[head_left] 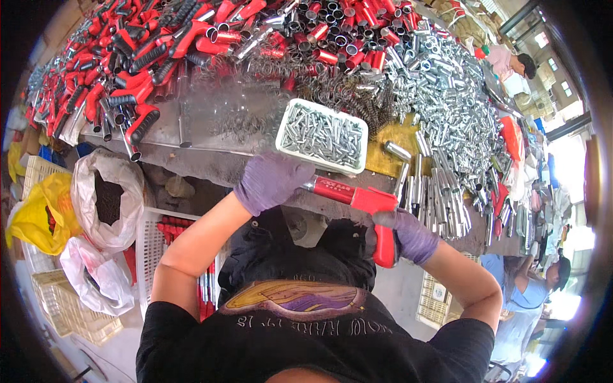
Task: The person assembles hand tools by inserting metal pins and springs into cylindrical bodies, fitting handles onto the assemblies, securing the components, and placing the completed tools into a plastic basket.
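- Head view: a red tool (373,200) with a pistol-like handle is held slantwise near the centre of the frame, above the lap and at the front edge of the counter (204,159).
- Its silver end is gripped by the left hand (273,183), left of centre; the gloved fingers are curled closed around it.
- Its rear, where the handle bends downward, is grasped by the right hand (412,236), right of centre; the fingers are bent round it, and their tips are partly hidden.
- Purple gloves are worn on both hands.
- Just above the left hand, a white tray (317,161) is seen, filled with small metal pins (319,134).
- Red-and-black handles (137,51) are heaped at the upper left, red tubes (354,48) at the upper middle, with coiled springs (357,96) below them.
- Silver parts (447,96) are piled at the upper right; longer silver tubes (440,198) are laid beneath.
- At the left edge, a yellow bag (32,220) is placed beside a white sack (131,175).
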`<state>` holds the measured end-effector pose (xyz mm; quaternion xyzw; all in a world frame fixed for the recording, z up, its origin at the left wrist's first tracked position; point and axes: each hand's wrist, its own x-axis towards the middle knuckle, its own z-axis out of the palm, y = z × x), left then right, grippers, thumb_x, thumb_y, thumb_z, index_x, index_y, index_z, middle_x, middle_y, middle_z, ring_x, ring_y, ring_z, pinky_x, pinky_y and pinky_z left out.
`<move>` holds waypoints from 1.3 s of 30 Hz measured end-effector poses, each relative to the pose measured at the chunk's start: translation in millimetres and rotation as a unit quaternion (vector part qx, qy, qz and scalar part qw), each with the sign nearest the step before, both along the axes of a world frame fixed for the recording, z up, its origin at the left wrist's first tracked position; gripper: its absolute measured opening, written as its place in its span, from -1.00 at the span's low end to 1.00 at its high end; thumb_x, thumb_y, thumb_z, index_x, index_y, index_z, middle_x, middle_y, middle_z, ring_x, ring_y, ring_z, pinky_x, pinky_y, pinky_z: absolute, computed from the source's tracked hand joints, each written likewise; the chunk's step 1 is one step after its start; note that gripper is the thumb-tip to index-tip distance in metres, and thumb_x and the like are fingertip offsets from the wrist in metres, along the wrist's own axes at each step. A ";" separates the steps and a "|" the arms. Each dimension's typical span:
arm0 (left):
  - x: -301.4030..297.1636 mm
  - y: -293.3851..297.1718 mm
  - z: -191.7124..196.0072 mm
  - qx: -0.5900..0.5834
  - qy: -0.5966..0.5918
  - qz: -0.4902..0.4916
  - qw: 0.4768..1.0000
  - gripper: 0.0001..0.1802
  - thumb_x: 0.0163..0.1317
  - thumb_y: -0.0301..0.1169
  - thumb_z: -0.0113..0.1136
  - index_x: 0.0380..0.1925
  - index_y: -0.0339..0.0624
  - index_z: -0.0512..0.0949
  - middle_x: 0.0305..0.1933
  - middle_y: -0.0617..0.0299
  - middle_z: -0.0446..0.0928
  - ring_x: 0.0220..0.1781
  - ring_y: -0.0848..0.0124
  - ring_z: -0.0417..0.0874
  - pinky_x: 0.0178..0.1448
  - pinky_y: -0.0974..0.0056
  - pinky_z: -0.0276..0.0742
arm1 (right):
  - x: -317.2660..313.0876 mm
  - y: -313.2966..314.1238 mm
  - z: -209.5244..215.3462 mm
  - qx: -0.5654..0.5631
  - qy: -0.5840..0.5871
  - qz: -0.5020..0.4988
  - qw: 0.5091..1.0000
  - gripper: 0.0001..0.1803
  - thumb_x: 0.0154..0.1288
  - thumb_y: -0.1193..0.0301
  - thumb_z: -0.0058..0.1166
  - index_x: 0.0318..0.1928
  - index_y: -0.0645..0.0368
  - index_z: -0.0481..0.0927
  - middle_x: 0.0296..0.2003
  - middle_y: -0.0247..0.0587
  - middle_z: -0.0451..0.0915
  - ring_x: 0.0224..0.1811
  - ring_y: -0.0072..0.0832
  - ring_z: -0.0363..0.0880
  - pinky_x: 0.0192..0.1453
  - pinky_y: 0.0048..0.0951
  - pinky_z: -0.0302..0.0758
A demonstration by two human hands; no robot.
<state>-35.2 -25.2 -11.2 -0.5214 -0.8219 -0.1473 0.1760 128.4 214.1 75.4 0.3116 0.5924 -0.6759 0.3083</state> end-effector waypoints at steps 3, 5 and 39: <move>-9.7 1.0 6.7 0.116 -0.124 -0.077 0.983 -0.57 -0.17 -0.24 0.31 -0.20 0.03 0.49 -0.45 0.17 0.52 -0.38 0.12 0.60 -0.34 0.09 0.47 | -12.8 -6.9 37.9 0.476 0.328 0.310 0.755 -0.62 0.14 0.13 0.18 -0.17 0.14 0.53 -0.43 -0.17 0.63 -0.37 -0.26 0.63 -0.25 -0.25 0.54; -9.2 -3.5 9.4 0.096 -0.210 -0.093 0.968 -0.60 -0.18 -0.29 0.33 -0.24 0.03 0.50 -0.47 0.19 0.52 -0.40 0.12 0.59 -0.35 0.11 0.47 | -16.1 -12.9 46.4 0.435 0.294 0.269 0.807 -0.57 0.13 0.15 0.21 -0.10 0.16 0.51 -0.40 -0.20 0.62 -0.35 -0.31 0.62 -0.21 -0.30 0.52; 54.4 31.6 20.2 0.263 -0.663 -0.150 0.685 -0.65 -0.03 -0.29 0.40 -0.29 -0.14 0.49 -0.44 0.27 0.49 -0.41 0.48 0.48 -0.31 0.32 0.42 | -192.0 248.8 -88.9 0.734 0.307 0.303 0.525 -0.71 0.27 0.29 -0.03 -0.02 0.06 0.53 -0.10 -0.05 0.59 -0.06 -0.10 0.57 0.05 -0.16 0.49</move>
